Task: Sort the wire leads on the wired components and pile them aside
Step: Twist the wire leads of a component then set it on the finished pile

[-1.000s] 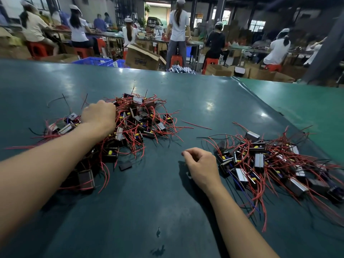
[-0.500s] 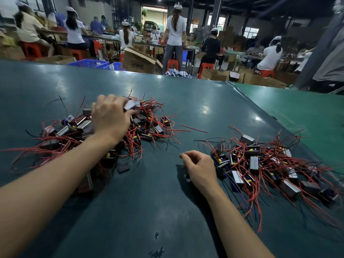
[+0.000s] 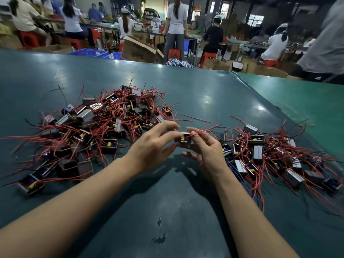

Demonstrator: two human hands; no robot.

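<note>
Having left the unsorted pile, left hand and right hand pinched one transformer, fingertips closed on its red leads; sorting begun, sorted pile awaiting.

One wired part held up between two heaps of the same parts

I see a small boxy part with a metal frame and yellow and blue bits on its face, held above the table at the middle, its red wires trailing off toward 2 o'clock. At 9 to 10 o'clock from it lies the big heap of like parts, tumbled every which way, red wires tangled and fanning out toward 9 o'clock. At 3 to 4 o'clock lies the second heap, flatter and more spread, several parts lying metal side up, their red wires splaying toward 4 and 5 o'clock.
</note>
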